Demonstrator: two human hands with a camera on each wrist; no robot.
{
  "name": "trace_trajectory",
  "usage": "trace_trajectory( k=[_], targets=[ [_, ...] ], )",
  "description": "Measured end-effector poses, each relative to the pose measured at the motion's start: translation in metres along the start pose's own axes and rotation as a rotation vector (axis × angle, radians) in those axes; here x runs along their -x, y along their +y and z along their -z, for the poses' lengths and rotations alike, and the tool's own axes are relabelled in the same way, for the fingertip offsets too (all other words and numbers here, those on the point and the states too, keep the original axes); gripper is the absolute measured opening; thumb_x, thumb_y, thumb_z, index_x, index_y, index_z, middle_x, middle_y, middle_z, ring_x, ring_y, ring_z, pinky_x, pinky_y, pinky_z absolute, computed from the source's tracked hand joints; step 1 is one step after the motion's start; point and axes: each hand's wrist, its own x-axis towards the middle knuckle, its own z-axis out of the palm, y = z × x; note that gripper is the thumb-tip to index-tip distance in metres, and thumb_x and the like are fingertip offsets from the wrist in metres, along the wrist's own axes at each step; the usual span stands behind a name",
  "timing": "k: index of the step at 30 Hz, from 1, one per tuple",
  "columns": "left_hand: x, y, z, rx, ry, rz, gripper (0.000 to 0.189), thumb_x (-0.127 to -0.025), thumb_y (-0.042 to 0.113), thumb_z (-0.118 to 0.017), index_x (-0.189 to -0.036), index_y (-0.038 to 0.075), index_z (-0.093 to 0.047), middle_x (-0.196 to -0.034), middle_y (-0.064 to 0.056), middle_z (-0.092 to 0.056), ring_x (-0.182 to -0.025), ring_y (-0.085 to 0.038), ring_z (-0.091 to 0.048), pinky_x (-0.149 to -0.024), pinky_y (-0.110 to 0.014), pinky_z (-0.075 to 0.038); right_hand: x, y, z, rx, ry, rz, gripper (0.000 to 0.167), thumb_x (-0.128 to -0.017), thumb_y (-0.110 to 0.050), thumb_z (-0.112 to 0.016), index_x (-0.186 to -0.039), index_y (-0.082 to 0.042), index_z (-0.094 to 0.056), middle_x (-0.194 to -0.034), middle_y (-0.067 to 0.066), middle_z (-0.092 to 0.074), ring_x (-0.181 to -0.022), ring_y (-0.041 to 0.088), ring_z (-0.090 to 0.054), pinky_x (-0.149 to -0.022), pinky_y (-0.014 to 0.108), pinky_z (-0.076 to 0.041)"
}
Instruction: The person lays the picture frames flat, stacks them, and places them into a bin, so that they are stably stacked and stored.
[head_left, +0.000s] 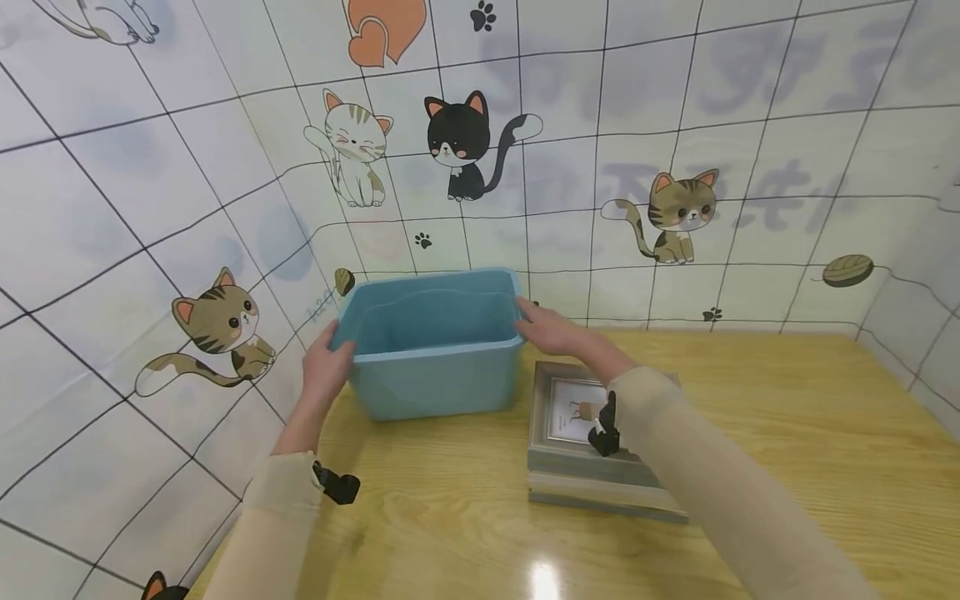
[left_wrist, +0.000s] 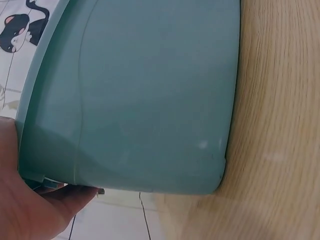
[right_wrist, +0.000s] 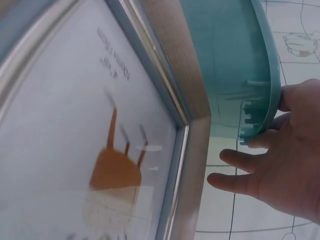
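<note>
A light-blue plastic storage bin (head_left: 435, 379) without a lid sits on the wooden table in the back left corner. My left hand (head_left: 327, 367) grips its left end, thumb over the rim and fingers below the rim's edge (left_wrist: 31, 100). At the opposite end, my right hand (head_left: 555, 332) pinches the rim with thumb and index finger; in the right wrist view its other fingers (right_wrist: 240, 161) spread out straight. Below my right forearm lies a stack of picture frames (head_left: 542, 417), the top one holding a print of a chair-like shape (right_wrist: 117, 167).
Wall covering (head_left: 562, 183) with cartoon cats and a grid of lines rises behind and left of the bin. The wooden tabletop (head_left: 795, 433) stretches to the right of the frames. A small black wrist camera (head_left: 337, 485) sits on each sleeve.
</note>
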Motion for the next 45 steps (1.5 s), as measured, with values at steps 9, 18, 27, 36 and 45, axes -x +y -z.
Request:
trace_trajectory(
  k=[9,18,27,36,45],
  targets=[
    [-0.005,0.014,-0.022,-0.036,-0.065,-0.055,0.07,-0.102,0.028,-0.045,-0.165,0.013,-0.018,-0.166,-0.023,-0.022,-0.15,-0.046,-0.022,-0.118,-0.058,-0.023,0.013,0.018,0.014,-0.016,0.002,-0.003,0.064,-0.108,-0.015,-0.031,-0.16,0.008,-0.002,-0.166,0.028,-0.014,-0.152,0.044,-0.015,-0.121,0.055,-0.017],
    [-0.016,0.023,-0.047,-0.032,-0.087,-0.09,0.07,-0.103,0.031,-0.047,-0.165,0.012,-0.019,-0.167,-0.022,-0.021,-0.151,-0.044,-0.021,-0.119,-0.057,-0.023,0.024,0.036,0.027,-0.036,0.01,-0.038,0.063,-0.109,-0.015,-0.028,-0.159,0.01,0.001,-0.166,0.03,-0.006,-0.153,0.045,-0.007,-0.121,0.055,-0.012],
    [-0.014,0.043,-0.072,-0.007,-0.134,-0.115,0.07,-0.104,0.032,-0.047,-0.165,0.01,-0.019,-0.166,-0.022,-0.022,-0.151,-0.042,-0.022,-0.119,-0.055,-0.023,0.045,0.048,0.046,-0.044,0.021,-0.101,0.063,-0.11,-0.017,-0.028,-0.157,0.014,0.0,-0.164,0.034,-0.004,-0.152,0.048,-0.006,-0.121,0.057,-0.01],
    [-0.005,0.059,-0.099,-0.03,-0.182,-0.185,0.074,-0.104,0.04,-0.047,-0.165,0.01,-0.019,-0.166,-0.022,-0.023,-0.151,-0.042,-0.022,-0.119,-0.057,-0.024,0.068,0.074,0.063,-0.073,0.033,-0.17,0.066,-0.112,-0.024,-0.028,-0.159,0.009,0.003,-0.165,0.032,0.0,-0.151,0.05,-0.005,-0.119,0.061,-0.013],
    [0.006,0.081,-0.139,-0.007,-0.219,-0.252,0.077,-0.104,0.044,-0.05,-0.164,0.007,-0.02,-0.163,-0.022,-0.028,-0.149,-0.04,-0.027,-0.118,-0.056,-0.027,0.105,0.101,0.083,-0.183,0.053,-0.217,0.068,-0.113,-0.024,-0.031,-0.16,0.003,0.009,-0.163,0.036,0.001,-0.145,0.057,-0.019,-0.106,0.068,-0.036]
  ],
)
